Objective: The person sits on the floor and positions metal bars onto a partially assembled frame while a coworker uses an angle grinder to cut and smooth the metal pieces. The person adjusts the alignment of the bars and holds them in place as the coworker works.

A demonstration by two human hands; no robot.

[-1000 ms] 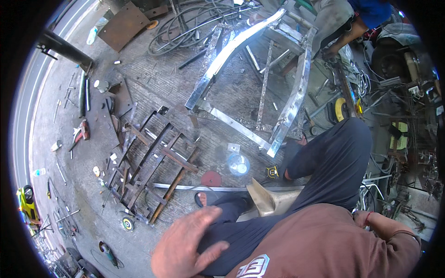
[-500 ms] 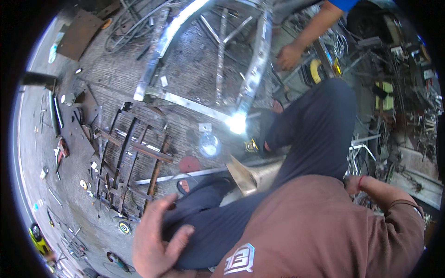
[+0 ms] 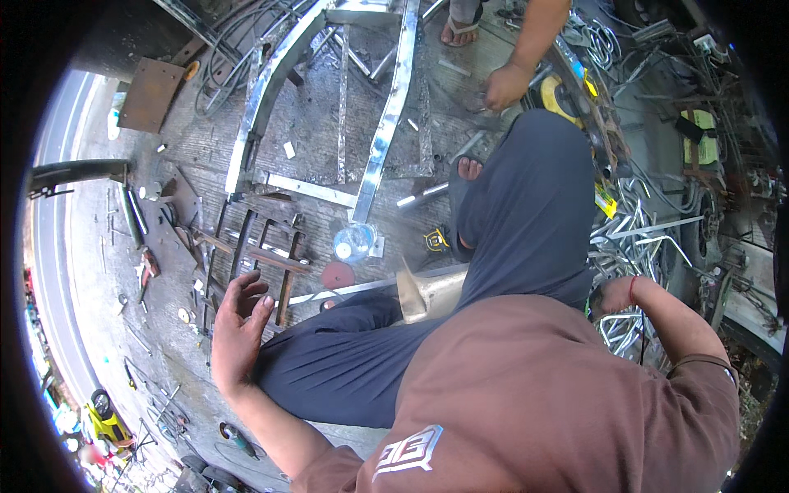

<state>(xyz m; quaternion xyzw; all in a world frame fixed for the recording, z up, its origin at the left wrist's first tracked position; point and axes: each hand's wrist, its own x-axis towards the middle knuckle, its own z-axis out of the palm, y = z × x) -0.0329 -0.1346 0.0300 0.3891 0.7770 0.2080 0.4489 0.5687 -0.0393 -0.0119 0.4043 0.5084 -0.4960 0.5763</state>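
My left hand [image 3: 241, 329] is held above my left thigh with nothing in it, its fingers loosely bent and thumb apart. Down by my right hip, my right hand [image 3: 615, 297] has its fingers curled among a heap of bent metal rods [image 3: 629, 246]. What it may hold is hidden. Ahead of me on the ground lies a shiny metal frame [image 3: 386, 135] with a flat crossbar [image 3: 308, 189]. At its near corner sits a clear round plastic container [image 3: 352, 244], close to a reddish-brown disc [image 3: 338, 275].
Another person's hand [image 3: 505, 86] reaches in at the upper right, beside a yellow-and-black round object [image 3: 560, 100]. A tape measure [image 3: 436, 240] lies near my right foot. Rusty metal bars [image 3: 275, 259] form a rack at left. An angle grinder [image 3: 237, 438] rests at lower left.
My view has shifted, and my left hand now shows farther forward with its forearm visible. The bright glare at the frame's near corner is gone. My right hand stays by my hip.
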